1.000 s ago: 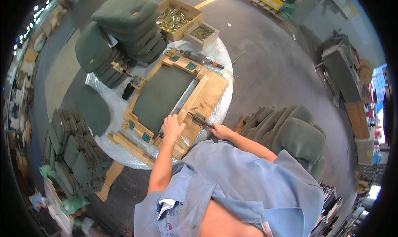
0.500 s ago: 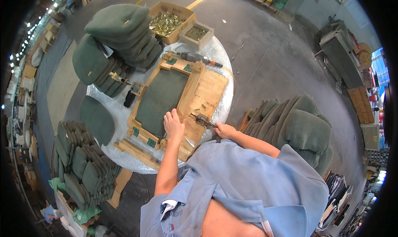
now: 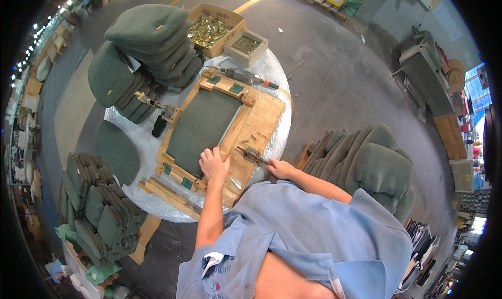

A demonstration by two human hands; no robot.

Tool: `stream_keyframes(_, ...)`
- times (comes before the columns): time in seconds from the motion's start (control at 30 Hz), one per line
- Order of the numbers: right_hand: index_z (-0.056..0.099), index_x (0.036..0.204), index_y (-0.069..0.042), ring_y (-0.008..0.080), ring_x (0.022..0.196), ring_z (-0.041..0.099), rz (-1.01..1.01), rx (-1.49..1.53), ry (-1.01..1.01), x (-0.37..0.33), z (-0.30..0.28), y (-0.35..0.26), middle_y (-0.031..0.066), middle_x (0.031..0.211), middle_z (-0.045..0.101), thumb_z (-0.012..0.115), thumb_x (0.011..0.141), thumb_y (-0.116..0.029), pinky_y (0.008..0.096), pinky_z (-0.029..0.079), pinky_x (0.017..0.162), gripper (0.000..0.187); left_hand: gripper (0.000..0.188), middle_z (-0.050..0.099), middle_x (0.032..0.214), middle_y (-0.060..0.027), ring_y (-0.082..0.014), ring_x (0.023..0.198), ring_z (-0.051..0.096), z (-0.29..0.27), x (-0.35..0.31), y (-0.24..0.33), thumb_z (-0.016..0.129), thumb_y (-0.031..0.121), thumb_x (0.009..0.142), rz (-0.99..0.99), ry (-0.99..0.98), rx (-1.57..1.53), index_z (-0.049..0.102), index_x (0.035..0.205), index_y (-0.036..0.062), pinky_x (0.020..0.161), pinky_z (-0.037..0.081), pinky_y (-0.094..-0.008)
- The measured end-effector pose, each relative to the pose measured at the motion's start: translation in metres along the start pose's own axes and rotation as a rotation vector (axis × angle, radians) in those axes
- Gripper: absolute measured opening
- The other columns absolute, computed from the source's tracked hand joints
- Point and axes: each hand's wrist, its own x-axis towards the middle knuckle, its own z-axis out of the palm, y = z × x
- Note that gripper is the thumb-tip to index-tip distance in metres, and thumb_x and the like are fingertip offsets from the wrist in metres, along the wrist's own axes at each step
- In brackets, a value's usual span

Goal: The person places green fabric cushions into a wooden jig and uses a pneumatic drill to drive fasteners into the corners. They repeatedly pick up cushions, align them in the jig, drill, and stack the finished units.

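Note:
My left hand rests at the near right corner of a wooden frame, fingers spread and bent over the edge of a green fabric-covered panel that lies inside it. The palm side and what is under the fingers are hidden. My right hand is closed around the handle of a metal toggle clamp on the wooden board, right of the frame. Across the frame, on its left side, is another toggle clamp. A power screwdriver with an orange tip lies along the frame's far end.
Piled green cushions stand at the table's far left, more stacks at lower left and others at right. A cardboard box of brass-coloured hardware and a small tray of screws sit at the far edge. Loose wooden strips lie nearer.
My left hand has shifted slightly towards me. A pale strip now shows between the panel's right edge and the wooden rail. My right hand stays on the clamp handle; the view has shifted a little.

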Motion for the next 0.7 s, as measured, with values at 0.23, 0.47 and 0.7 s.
stream_keyframes(0.23, 0.066, 0.113, -0.009, 0.0325, 0.087, 0.076, 0.034, 0.270, 0.244, -0.018, -0.003, -0.017, 0.0202, 0.090, 0.075, 0.074, 0.097, -0.042, 0.0456, 0.058, 0.078, 0.038, 0.098, 0.029, 0.171, -0.0187, -0.0450, 0.161, 0.022, 0.006, 0.005, -0.019, 0.092, 0.058, 0.072, -0.014, 0.163, -0.004, 0.047, 0.150, 0.0194, 0.119, 0.021, -0.0811)
stream_keyframes(0.47, 0.065, 0.099, -0.008, 0.0238, 0.061, 0.063, -0.530, 0.432, 0.568, -0.010, -0.030, -0.124, 0.0073, 0.066, 0.061, 0.082, 0.095, -0.028, 0.0391, 0.049, 0.059, 0.026, 0.112, 0.015, 0.179, -0.0196, -0.0467, 0.165, 0.009, 0.020, 0.011, -0.024, 0.092, 0.057, 0.072, -0.092, 0.040, -0.028, 0.036, 0.163, 0.0217, 0.117, 0.012, -0.0895)
stream_keyframes(0.7, 0.062, 0.090, -0.009, 0.0390, 0.070, 0.070, -0.406, 0.110, 0.483, 0.059, -0.017, -0.171, 0.0161, 0.073, 0.069, 0.070, 0.103, -0.037, 0.0489, 0.053, 0.061, 0.032, 0.109, 0.016, 0.178, -0.0205, -0.0484, 0.165, 0.009, 0.026, 0.009, -0.028, 0.093, 0.050, 0.072, -0.076, 0.047, -0.080, 0.038, 0.162, 0.0222, 0.116, 0.008, -0.0910)
